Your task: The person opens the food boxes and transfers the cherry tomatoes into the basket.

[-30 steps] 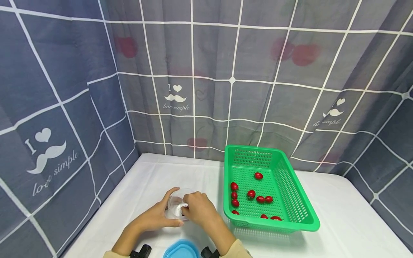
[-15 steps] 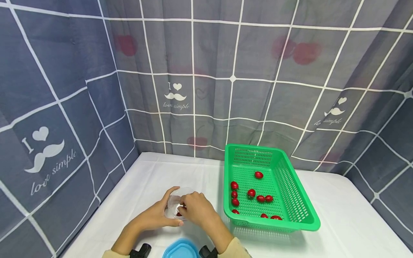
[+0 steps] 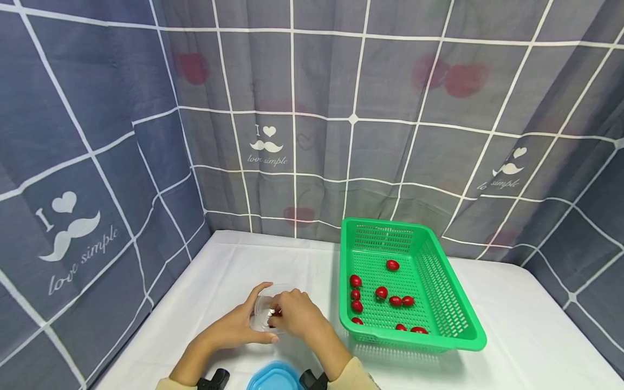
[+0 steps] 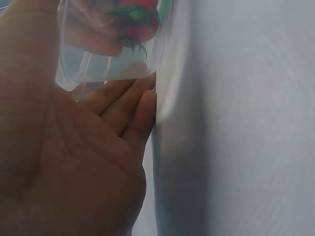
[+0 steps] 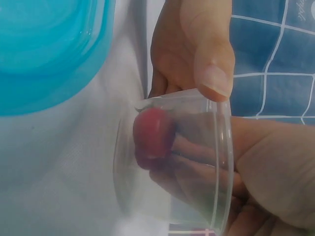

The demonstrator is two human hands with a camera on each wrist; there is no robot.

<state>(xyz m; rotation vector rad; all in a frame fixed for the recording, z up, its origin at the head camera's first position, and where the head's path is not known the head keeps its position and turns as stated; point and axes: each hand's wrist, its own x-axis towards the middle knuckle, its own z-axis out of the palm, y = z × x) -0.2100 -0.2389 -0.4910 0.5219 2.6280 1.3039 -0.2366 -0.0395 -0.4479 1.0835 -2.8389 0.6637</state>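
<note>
My left hand (image 3: pixel 236 326) holds a small clear plastic container (image 3: pixel 262 304) tilted on the white cloth, thumb near and fingers on the far side. Into its mouth reaches my right hand (image 3: pixel 298 314), with the fingers inside. Through the wall in the right wrist view, those fingertips meet a red cherry tomato (image 5: pixel 153 129); a second red shape sits right against it. From the left wrist side, green stalk leaves (image 4: pixel 135 17) show on the red fruit. The container's far part is hidden behind the right hand.
A green perforated basket (image 3: pixel 441 295) stands to the right, with several cherry tomatoes (image 3: pixel 381 293) scattered on its floor. At the front edge, between the forearms, lies a blue plastic lid (image 3: pixel 274 377). A grey and blue checked curtain (image 3: pixel 322 146) encloses the table's back and sides.
The left hand and container have stayed in place. Inside the container my right fingers have shifted slightly, and dark red now shows by their tips. The basket's tomatoes have not moved.
</note>
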